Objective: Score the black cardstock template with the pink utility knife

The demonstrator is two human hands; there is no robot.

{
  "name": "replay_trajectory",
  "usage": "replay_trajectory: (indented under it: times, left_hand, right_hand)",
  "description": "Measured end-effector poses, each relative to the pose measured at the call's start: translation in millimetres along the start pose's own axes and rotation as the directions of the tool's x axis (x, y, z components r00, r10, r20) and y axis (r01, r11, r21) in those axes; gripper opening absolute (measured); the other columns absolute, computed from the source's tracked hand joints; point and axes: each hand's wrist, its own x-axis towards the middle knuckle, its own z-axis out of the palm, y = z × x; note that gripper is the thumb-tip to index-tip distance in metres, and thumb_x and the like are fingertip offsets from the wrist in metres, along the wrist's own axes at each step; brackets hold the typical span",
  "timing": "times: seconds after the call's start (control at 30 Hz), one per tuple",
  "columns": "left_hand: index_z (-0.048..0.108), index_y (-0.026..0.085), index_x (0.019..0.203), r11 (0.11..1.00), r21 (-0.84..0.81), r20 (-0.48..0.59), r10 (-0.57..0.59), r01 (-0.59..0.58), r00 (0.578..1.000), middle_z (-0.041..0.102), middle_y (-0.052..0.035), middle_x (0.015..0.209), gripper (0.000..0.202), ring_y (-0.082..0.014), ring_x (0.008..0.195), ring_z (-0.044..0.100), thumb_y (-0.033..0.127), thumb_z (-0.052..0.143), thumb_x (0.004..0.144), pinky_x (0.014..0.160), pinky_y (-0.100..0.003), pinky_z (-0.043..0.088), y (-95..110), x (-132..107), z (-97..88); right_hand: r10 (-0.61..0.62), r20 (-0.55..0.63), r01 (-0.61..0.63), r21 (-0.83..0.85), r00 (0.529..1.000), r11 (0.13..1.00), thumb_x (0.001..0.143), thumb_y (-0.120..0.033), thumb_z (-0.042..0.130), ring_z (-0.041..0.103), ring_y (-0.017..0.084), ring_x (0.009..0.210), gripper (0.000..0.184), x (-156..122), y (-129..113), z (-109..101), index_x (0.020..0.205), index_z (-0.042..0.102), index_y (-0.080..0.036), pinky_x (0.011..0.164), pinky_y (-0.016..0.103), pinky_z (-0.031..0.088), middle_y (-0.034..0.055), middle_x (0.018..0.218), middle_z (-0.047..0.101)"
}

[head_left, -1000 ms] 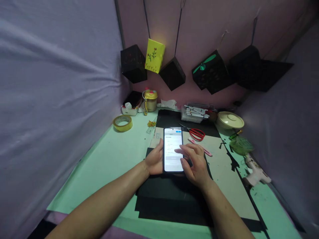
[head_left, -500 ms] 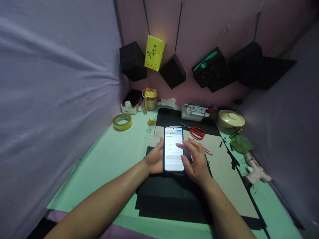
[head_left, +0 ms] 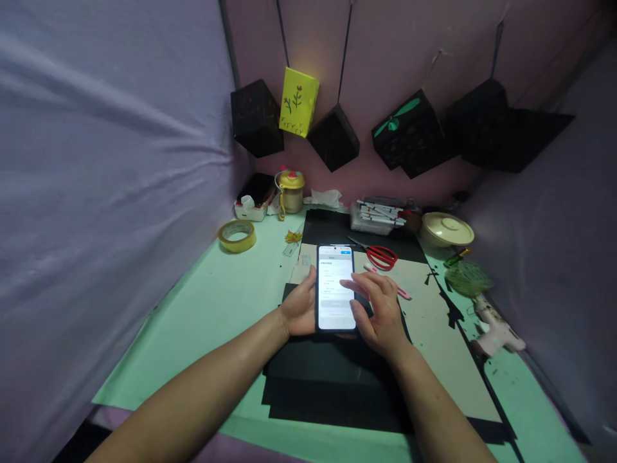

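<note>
A smartphone [head_left: 336, 315] with a lit white screen is held upright over the middle of the table. My left hand [head_left: 299, 308] grips its left side, thumb along the edge and the other fingers hidden behind. Over the right half of the screen is my right hand [head_left: 380, 312], fingers apart, with a fingertip at the glass; whether it touches I cannot tell. Black paper sheets [head_left: 332, 386] lie below the phone. Beyond my right hand are scissors with red handles [head_left: 382, 257] and a pink cutter [head_left: 403, 294], partly covered by that hand.
A roll of yellow tape [head_left: 237, 236] lies at left. Behind stand a yellow-lidded cup [head_left: 291, 193] and a box of white pens [head_left: 378, 217]. A lidded bowl [head_left: 447, 230] and a glue gun [head_left: 496, 331] are at right. Black boxes [head_left: 258, 119] hang above; cloth walls flank the table.
Almost nothing differs. The text on the phone screen sits slightly differently; both hands keep nearly the same position.
</note>
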Motion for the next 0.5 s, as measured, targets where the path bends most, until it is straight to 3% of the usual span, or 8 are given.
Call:
replay_trajectory:
  times: [0.5]
  left_hand:
    - [0.036,0.019,0.148,1.0,-0.002,0.003,0.0,0.0,1.0,0.047,-0.0208,0.142,0.083,-0.0404,0.131,0.043,0.072,0.01,0.09,0.102,-0.065,0.026,0.6,-0.2,2.5]
  right_hand:
    - [0.011,-0.091,-0.01,0.015,0.996,1.0,0.086,-0.018,0.053,0.055,0.028,0.106,0.046,-2.1,1.8,0.8,0.131,0.048,-0.021,0.091,0.054,0.042,0.0065,0.103,0.07]
